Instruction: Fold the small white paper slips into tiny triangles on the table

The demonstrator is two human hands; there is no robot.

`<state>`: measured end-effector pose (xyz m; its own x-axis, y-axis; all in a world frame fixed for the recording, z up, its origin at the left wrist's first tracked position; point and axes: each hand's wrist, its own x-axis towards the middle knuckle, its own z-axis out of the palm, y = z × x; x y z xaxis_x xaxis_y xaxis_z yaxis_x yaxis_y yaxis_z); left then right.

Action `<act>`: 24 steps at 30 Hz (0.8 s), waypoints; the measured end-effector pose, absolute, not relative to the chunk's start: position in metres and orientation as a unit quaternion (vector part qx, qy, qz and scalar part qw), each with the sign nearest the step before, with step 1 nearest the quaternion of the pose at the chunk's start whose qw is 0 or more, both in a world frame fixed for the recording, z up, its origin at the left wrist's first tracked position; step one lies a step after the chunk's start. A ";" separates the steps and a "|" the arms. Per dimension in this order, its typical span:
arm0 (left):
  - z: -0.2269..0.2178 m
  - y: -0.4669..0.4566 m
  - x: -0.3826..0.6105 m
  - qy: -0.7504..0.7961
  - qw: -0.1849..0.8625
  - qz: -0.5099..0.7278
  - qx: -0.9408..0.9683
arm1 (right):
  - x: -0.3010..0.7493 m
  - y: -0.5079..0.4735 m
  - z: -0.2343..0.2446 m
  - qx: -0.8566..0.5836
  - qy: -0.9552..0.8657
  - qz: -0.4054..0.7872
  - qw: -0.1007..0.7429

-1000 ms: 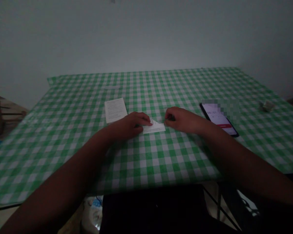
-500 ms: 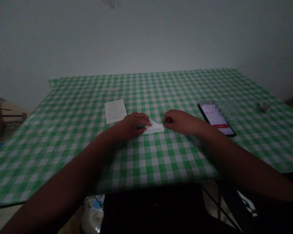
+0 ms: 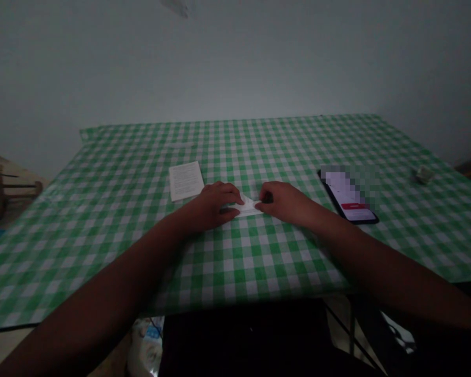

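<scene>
A small white folded paper point(image 3: 248, 207) lies on the green-and-white checked tablecloth point(image 3: 259, 251) between my two hands. My left hand point(image 3: 214, 203) rests on its left end with the fingers curled and pinched on the paper. My right hand point(image 3: 282, 201) has closed in on its right end, fingers curled and pinching that edge. Most of the paper is hidden under the fingers.
A second white printed sheet point(image 3: 186, 180) lies flat just behind my left hand. A lit phone point(image 3: 349, 197) lies to the right of my right hand. A small pale object point(image 3: 424, 174) sits at the far right. The wall stands behind the table.
My right hand has slid left onto the paper's right end, so less of the paper shows. My left hand has stayed on the left end.
</scene>
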<state>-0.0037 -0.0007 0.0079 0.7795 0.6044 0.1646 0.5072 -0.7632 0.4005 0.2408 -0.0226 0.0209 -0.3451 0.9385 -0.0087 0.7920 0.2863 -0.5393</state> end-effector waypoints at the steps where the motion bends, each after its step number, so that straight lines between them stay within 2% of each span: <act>1: 0.008 -0.001 -0.004 0.298 0.169 0.147 0.928 | 0.241 -0.023 0.021 -0.550 -0.784 0.237 0.165; 9: 0.004 0.003 -0.002 0.289 0.166 0.157 0.930 | 0.240 -0.026 0.020 -0.523 -0.773 0.286 0.219; 18: 0.004 0.000 -0.002 0.309 0.151 0.228 0.911 | 0.240 -0.026 0.020 -0.480 -0.776 0.296 0.283; 24: 0.009 -0.004 0.002 0.307 0.138 0.244 0.910 | 0.237 -0.028 0.025 -0.444 -0.801 0.247 0.316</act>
